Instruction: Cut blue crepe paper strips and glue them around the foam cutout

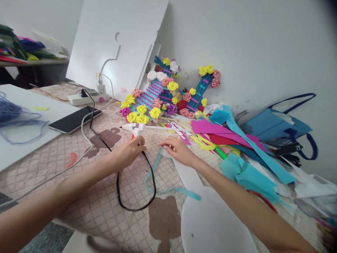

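Observation:
My left hand (130, 151) is closed around the handle of a white and red hot glue gun (135, 128), its nozzle pointing left. A black cord (136, 209) loops down from the glue gun over the table. My right hand (177, 150) has its fingers bent together at the upper end of a narrow teal strip (155, 162); the exact contact is hard to see. That strip curls down and across the neck of a white guitar-shaped board (213, 217). Below my right forearm lies the board's wide body, partly covered by the arm.
Flower-trimmed guitar shapes (152, 92) lean by the wall. Coloured paper scraps (213, 130) are heaped at right, near a blue bag (276, 122). To the left are a phone (74, 119), a power strip (76, 99), a white cable (86, 135) and purple yarn (4, 108).

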The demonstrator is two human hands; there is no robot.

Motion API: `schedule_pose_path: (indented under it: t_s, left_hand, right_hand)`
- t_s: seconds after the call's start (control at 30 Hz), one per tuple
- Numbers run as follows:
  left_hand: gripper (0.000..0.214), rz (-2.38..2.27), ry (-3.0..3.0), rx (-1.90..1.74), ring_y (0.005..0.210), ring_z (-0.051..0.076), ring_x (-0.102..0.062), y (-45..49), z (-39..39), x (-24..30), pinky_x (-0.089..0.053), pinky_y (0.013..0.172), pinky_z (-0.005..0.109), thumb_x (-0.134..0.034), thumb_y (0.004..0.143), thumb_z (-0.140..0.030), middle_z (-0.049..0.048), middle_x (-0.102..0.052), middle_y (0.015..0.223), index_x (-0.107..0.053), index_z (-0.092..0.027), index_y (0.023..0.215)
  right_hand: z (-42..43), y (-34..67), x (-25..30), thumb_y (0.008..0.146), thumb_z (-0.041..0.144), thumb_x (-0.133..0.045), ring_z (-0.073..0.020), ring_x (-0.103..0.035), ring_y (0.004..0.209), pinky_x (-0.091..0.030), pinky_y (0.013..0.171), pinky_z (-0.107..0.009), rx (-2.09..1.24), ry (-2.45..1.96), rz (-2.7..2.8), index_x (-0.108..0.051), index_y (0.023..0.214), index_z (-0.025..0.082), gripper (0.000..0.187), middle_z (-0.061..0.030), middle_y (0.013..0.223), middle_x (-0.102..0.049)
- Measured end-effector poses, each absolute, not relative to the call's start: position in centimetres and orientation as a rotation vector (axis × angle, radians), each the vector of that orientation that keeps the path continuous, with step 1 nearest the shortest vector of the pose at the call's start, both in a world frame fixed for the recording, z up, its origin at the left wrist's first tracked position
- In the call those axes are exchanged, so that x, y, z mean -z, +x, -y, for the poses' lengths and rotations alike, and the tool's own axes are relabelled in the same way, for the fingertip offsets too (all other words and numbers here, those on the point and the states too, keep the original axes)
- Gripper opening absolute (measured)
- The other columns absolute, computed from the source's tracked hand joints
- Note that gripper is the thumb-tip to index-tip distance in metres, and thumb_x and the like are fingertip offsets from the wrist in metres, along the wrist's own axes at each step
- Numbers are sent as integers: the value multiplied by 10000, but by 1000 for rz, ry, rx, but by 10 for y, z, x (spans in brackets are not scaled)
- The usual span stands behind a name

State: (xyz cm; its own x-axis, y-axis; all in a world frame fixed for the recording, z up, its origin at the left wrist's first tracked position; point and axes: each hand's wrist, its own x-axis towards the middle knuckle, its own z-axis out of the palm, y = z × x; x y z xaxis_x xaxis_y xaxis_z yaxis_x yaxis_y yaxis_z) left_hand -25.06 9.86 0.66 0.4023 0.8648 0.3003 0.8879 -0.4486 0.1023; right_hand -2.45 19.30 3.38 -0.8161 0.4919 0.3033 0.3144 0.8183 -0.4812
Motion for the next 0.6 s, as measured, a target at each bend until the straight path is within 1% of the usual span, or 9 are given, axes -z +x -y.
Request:
schedule_pose_path:
  t_s: [0.17, 0.27, 0.4, 0.5, 0.6]
  left_hand:
    - [288, 1609, -2531, 471, 651, 105, -532, -253, -94, -2, -448, 618, 248, -373, 916, -103, 81, -515, 980, -639, -134, 1020]
    - [266, 1640, -2501, 366, 629, 107, -519, -251, -91, -6, -436, 586, 241, -387, 889, -76, 72, -522, 934, -630, -122, 988]
    - [211, 1680, -2469, 206, 612, 116, -512, -244, -89, -15, -412, 539, 237, -421, 856, -55, 69, -530, 891, -621, -116, 885]
    - [192, 1657, -2447, 137, 623, 127, -521, -241, -90, -19, -414, 543, 244, -429, 866, -66, 68, -534, 856, -609, -120, 827]
    - [200, 1693, -2381, 104, 591, 122, -518, -239, -94, -19, -399, 524, 252, -422, 882, -83, 66, -548, 846, -599, -124, 798]
  right_hand:
    - [-175, -14, -14, 820, 21, -467, -236, -451, 1154, -410, 962, -434, -193, -391, 2790, -622, 1128, 193, 385, -124, 1209, -532]
    - [-174, -15, -6, 816, 8, -458, -257, -389, 1220, -392, 983, -453, -60, -364, 2844, -604, 1153, 185, 408, -139, 1271, -491]
    - [-176, -16, -5, 835, 21, -446, -253, -356, 1264, -383, 997, -458, -30, -315, 2868, -614, 1084, 181, 340, -135, 1304, -483]
    - [-174, -10, -11, 821, 7, -447, -253, -356, 1274, -381, 1002, -467, -42, -302, 2884, -617, 1002, 174, 299, -136, 1317, -485]
    - [-168, 2, -18, 808, -5, -434, -249, -362, 1282, -383, 1003, -465, -93, -297, 2903, -611, 946, 183, 293, -121, 1335, -481]
